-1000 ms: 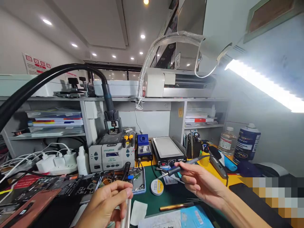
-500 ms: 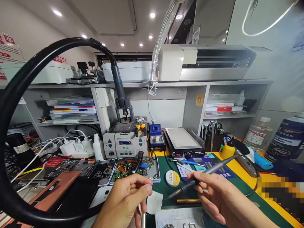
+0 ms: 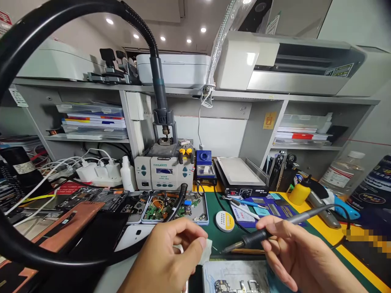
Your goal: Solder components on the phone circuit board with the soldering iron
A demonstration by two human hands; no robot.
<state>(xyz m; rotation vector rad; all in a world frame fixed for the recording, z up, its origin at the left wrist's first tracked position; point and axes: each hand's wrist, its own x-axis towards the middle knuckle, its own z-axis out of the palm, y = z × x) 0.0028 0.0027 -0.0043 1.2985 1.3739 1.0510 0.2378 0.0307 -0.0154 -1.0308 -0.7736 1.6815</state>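
Observation:
My right hand (image 3: 293, 248) holds a soldering iron (image 3: 259, 237) like a pen, its tip pointing down and left. My left hand (image 3: 177, 252) is closed in a pinch, thumb against forefinger. A thin pale strand that looks like solder wire (image 3: 215, 246) runs from near those fingertips toward the iron's tip; its held end is hidden. Below both hands a pale work fixture (image 3: 210, 269) bears small phone circuit boards (image 3: 224, 286), cut off by the bottom edge. A piece of white paper (image 3: 207, 253) shows behind my left fingers. The iron's tip is above the fixture, apart from the boards.
A thick black hose (image 3: 91, 263) loops across the left side. Behind stand a hot-air station (image 3: 165, 175), a blue iron stand (image 3: 203, 156) and a heating plate (image 3: 241, 171). A tray of circuit boards (image 3: 204, 217), a round tin (image 3: 225, 221) and a yellow bottle (image 3: 299, 193) surround the hands.
The view has tilted down and shifted, so the bench and shelves appear higher. More of the boards on the fixture shows. Both hands keep their grips, the iron staying beside the left fingertips.

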